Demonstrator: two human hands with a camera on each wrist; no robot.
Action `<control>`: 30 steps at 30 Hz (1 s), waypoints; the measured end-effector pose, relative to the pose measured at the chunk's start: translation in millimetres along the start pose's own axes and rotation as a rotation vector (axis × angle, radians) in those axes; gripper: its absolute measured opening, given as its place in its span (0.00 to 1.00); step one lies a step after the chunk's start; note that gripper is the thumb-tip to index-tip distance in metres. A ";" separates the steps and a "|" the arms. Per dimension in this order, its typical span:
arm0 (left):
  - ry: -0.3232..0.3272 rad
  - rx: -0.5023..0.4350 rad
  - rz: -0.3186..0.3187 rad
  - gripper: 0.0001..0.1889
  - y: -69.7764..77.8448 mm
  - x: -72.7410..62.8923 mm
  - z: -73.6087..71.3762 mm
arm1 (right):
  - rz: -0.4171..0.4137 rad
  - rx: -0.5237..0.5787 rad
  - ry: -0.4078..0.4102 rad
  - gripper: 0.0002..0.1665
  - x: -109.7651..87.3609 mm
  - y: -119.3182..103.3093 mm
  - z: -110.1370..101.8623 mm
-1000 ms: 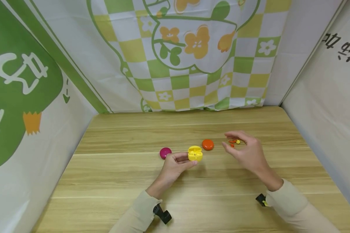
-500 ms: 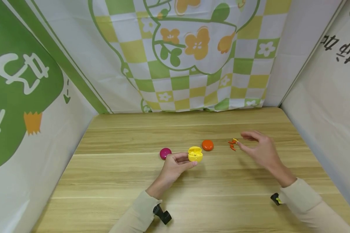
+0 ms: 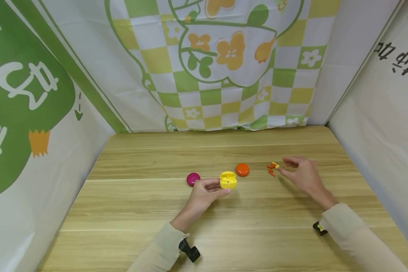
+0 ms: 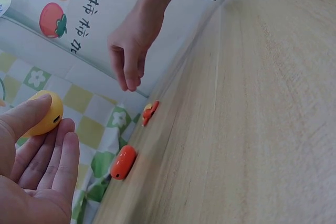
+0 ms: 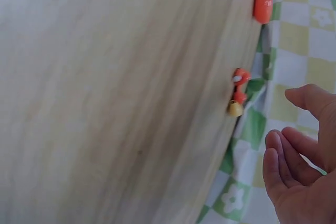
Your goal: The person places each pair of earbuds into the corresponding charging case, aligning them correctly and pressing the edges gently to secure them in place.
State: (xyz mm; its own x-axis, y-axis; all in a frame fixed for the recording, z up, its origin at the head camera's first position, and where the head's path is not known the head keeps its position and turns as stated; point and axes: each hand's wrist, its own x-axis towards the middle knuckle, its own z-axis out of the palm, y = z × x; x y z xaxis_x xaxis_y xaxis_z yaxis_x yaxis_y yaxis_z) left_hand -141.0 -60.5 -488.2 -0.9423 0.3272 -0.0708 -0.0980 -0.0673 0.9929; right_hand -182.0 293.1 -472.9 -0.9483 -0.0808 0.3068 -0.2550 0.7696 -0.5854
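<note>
My left hand (image 3: 204, 197) holds a yellow earbud case (image 3: 228, 183) above the table, its lid raised toward the head camera. In the left wrist view the thumb presses the case (image 4: 51, 120) from one side, with fingers behind it. To the right, my right hand (image 3: 304, 177) hovers beside a yellow earbud (image 3: 275, 165), thumb and fingers apart with nothing between them. Two orange earbuds (image 3: 271, 172) lie close against the yellow one. The right wrist view shows the yellow earbud (image 5: 235, 109) and the orange earbuds (image 5: 241, 76) on the table, away from the fingers.
A closed orange case (image 3: 242, 169) rests between the left hand and the earbuds. Behind the left fingers sits a magenta case (image 3: 193, 179), closed too. Printed cloth (image 3: 221, 102) hangs along the table's back edge, and pale walls stand at both sides.
My right hand has moved from over the earbuds to their right side, uncovering them. The yellow earbud now shows lengthwise. The left hand and its case have stayed nearly still.
</note>
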 end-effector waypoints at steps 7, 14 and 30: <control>0.007 0.009 0.001 0.23 2.3 -1.9 -0.3 | 0.073 -0.003 -0.080 0.25 6.5 12.1 9.0; 0.018 0.017 0.002 0.22 2.9 -2.2 -1.4 | 0.067 -0.051 -0.102 0.21 13.8 17.3 15.6; 0.015 0.016 0.005 0.22 4.1 -1.6 -3.7 | 0.074 -0.088 -0.184 0.14 25.0 13.7 21.5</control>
State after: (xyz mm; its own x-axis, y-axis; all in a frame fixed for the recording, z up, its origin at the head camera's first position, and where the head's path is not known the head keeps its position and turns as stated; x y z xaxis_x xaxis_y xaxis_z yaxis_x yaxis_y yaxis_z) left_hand -141.1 -64.7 -484.4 -0.9475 0.3128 -0.0667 -0.0880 -0.0544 0.9946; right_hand -213.3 288.0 -489.3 -0.9844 -0.1305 0.1182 -0.1737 0.8294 -0.5310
